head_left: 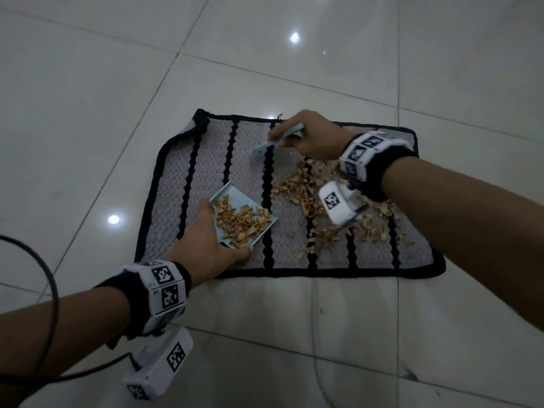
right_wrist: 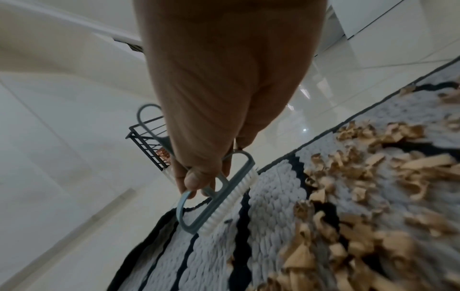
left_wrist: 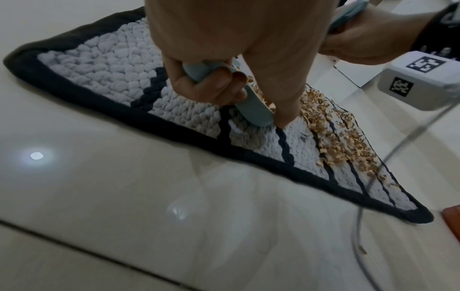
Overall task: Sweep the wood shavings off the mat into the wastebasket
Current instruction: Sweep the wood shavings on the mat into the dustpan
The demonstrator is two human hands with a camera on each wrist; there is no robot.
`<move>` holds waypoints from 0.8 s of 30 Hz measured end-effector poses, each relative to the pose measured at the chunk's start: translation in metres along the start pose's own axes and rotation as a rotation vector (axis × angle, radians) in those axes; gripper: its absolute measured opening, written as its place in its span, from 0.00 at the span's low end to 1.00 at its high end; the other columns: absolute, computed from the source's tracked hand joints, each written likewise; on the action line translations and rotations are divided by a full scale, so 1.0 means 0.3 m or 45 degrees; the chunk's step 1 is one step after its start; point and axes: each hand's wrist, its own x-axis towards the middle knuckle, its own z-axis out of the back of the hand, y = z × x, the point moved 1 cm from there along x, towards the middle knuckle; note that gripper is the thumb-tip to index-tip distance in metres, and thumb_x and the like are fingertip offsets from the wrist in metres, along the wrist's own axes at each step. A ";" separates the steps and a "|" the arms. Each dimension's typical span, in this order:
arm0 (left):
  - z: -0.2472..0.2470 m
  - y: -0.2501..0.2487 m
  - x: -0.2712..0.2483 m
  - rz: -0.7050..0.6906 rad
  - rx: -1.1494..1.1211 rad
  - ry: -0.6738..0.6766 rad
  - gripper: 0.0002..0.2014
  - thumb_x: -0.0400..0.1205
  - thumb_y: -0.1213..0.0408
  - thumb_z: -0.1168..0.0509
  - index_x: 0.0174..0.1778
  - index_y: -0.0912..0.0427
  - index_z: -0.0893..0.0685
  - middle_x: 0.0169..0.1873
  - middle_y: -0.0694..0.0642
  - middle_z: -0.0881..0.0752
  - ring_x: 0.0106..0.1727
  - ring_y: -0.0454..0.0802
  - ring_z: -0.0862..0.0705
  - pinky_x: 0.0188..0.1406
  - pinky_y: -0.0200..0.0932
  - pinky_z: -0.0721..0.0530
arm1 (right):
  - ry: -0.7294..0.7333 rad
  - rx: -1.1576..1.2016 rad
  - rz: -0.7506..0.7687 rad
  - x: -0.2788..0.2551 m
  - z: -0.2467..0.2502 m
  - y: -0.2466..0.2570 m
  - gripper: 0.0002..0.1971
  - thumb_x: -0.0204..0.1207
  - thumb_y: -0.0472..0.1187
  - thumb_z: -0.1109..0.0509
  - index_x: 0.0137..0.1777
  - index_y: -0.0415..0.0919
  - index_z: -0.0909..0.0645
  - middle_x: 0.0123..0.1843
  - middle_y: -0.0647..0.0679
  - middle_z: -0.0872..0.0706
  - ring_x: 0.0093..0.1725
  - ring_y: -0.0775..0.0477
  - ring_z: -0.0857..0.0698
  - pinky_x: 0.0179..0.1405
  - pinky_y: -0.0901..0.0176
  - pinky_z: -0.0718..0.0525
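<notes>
From the head view we see a grey mat (head_left: 206, 172) with black stripes lying on the tiled floor (head_left: 88, 98); our left hand (head_left: 206, 245) grips the near end of a pale blue dustpan (head_left: 250, 231) resting on the mat, with a heap of wood shavings (head_left: 244, 223) in it, while more loose shavings (head_left: 309, 195) lie spread over the right half of the mat, and our right hand (head_left: 312, 136) holds a small brush (head_left: 273, 142) near the mat's far edge, left of that pile. From the left wrist we see the left hand (left_wrist: 236, 49) with fingers curled round the dustpan's handle (left_wrist: 206, 70), the pan's edge down on the mat (left_wrist: 99, 65) and the shavings (left_wrist: 348, 147) beyond it. From the right wrist we see the right hand (right_wrist: 219, 98) pinching the blue loop handle of the brush (right_wrist: 219, 196), its white bristles just beside the mat (right_wrist: 273, 196), apart from the shavings (right_wrist: 373, 177); a black wire wastebasket (right_wrist: 147, 145) stands on the floor behind the hand, well apart from the mat
</notes>
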 end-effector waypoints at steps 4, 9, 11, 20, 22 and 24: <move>-0.015 0.021 -0.005 -0.005 -0.056 -0.004 0.54 0.62 0.47 0.15 0.79 0.53 0.40 0.61 0.47 0.17 0.56 0.46 0.14 0.59 0.51 0.13 | 0.185 -0.108 -0.008 -0.009 -0.057 0.030 0.13 0.80 0.31 0.29 0.62 0.39 0.11 0.62 0.43 0.11 0.59 0.49 0.15 0.60 0.59 0.20; -0.015 0.004 -0.013 -0.097 -0.069 0.045 0.42 0.66 0.53 0.16 0.70 0.51 0.34 0.54 0.34 0.20 0.50 0.28 0.18 0.50 0.37 0.15 | 0.396 -0.145 -0.015 -0.194 -0.025 -0.013 0.15 0.79 0.28 0.31 0.61 0.42 0.12 0.65 0.44 0.12 0.61 0.52 0.17 0.62 0.53 0.18; -0.008 -0.004 -0.009 -0.145 -0.023 0.081 0.45 0.65 0.51 0.16 0.72 0.50 0.34 0.53 0.32 0.21 0.50 0.28 0.18 0.51 0.38 0.14 | 0.327 -0.060 -0.004 -0.259 -0.008 -0.043 0.13 0.80 0.29 0.30 0.61 0.40 0.11 0.64 0.44 0.12 0.62 0.49 0.16 0.64 0.53 0.18; -0.028 -0.040 0.025 -0.205 0.105 0.181 0.57 0.58 0.34 0.20 0.80 0.47 0.40 0.61 0.40 0.18 0.57 0.44 0.15 0.56 0.44 0.15 | -0.383 -0.018 -0.354 -0.250 0.052 -0.164 0.16 0.88 0.45 0.40 0.60 0.33 0.19 0.50 0.42 0.15 0.48 0.44 0.18 0.44 0.62 0.30; -0.046 -0.050 0.025 -0.197 0.129 0.166 0.57 0.61 0.40 0.18 0.82 0.49 0.42 0.59 0.40 0.19 0.55 0.44 0.15 0.54 0.43 0.15 | -0.443 -0.010 -0.435 -0.235 0.015 -0.186 0.17 0.88 0.47 0.40 0.52 0.31 0.20 0.40 0.41 0.16 0.38 0.45 0.20 0.39 0.60 0.32; -0.064 -0.055 0.025 -0.176 0.145 0.148 0.57 0.63 0.43 0.17 0.83 0.50 0.44 0.58 0.41 0.19 0.52 0.44 0.15 0.53 0.43 0.15 | -0.480 -0.018 -0.516 -0.225 -0.021 -0.181 0.17 0.89 0.49 0.41 0.45 0.36 0.26 0.29 0.51 0.26 0.28 0.56 0.30 0.32 0.59 0.34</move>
